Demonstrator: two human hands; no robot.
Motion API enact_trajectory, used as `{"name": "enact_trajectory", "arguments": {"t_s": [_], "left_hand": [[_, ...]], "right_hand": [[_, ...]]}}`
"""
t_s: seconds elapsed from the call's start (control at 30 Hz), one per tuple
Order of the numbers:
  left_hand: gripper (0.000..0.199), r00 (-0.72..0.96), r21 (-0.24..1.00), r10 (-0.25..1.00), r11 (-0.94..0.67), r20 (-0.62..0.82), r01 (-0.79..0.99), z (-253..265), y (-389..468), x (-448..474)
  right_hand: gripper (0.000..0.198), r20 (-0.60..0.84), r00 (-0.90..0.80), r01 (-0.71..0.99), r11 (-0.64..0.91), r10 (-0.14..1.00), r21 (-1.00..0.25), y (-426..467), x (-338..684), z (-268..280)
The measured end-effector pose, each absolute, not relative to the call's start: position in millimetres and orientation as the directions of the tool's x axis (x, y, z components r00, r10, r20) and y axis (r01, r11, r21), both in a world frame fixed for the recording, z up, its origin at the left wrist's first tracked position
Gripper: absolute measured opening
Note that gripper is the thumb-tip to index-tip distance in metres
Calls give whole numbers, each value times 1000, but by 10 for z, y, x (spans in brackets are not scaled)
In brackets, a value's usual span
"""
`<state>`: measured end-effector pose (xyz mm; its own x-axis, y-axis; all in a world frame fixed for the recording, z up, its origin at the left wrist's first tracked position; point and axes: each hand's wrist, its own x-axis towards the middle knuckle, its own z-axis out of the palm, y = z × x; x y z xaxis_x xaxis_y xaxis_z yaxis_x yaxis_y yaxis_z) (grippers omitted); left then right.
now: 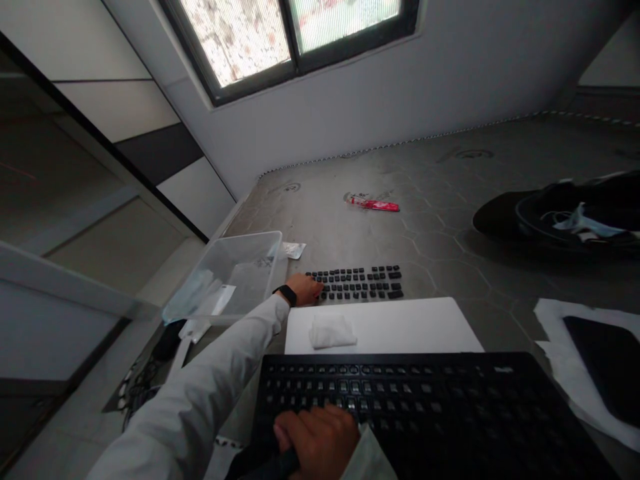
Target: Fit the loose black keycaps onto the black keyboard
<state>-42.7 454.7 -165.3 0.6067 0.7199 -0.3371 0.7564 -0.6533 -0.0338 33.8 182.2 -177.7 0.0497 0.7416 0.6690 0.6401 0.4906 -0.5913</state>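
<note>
Keycaps [355, 287], left hand [303, 289] touching, right hand [320, 437] closed on dark object [286, 461]

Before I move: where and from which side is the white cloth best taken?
Probably pinch the cloth by its right edge, coming from above right: it lies low and flat on the white slab, and the left forearm crosses to its left.

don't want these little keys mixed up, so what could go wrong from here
The left hand is right at one end of the loose keycaps, so a small nudge could knock the rows out of line. Its pale sleeve runs beside the clear bin and might bump it. The right hand, over the keyboard, could shift it.
</note>
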Motion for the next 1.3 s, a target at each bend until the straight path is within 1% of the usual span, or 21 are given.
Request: {"name": "enact_trajectory", "arguments": {"t_s": [0.1,0.2,0.27,0.43,0.53,0.63,0.77,1.03,1.3], "left_hand": [[7,623,-67,706,-678,-338,732,-1670,4536,-442],[10,632,-89,700,-691,-334,718,-1653,4518,-440],[10,635,-102,696,-697,-335,710,-1634,4509,-436],[12,632,-132,701,-697,-330,704,-1606,4512,-430],[12,633,-139,703,-698,-326,703,-1597,4515,-436],[11,630,-148,708,-694,-320,705,-1576,4507,-450],[13,612,-164,727,-676,-312,719,-1546,4478,-471],[15,582,-170,753,-645,-308,745,-1624,4443,-473],[12,605,-139,738,-661,-300,737,-1634,4463,-481]], "right_hand": [[42,669,20,640,504,743,-579,1826,353,-1769],[41,659,10,637,504,752,-584,1827,360,-1761],[40,659,23,632,500,752,-593,1830,348,-1764],[47,665,64,632,486,744,-604,1839,324,-1769],[42,651,28,633,490,759,-599,1835,353,-1752],[33,646,-10,633,505,763,-587,1824,381,-1739],[24,630,16,621,486,777,-615,1815,371,-1745],[22,634,-17,625,503,774,-597,1819,395,-1758],[22,632,-19,616,507,775,-603,1822,388,-1762]]}}
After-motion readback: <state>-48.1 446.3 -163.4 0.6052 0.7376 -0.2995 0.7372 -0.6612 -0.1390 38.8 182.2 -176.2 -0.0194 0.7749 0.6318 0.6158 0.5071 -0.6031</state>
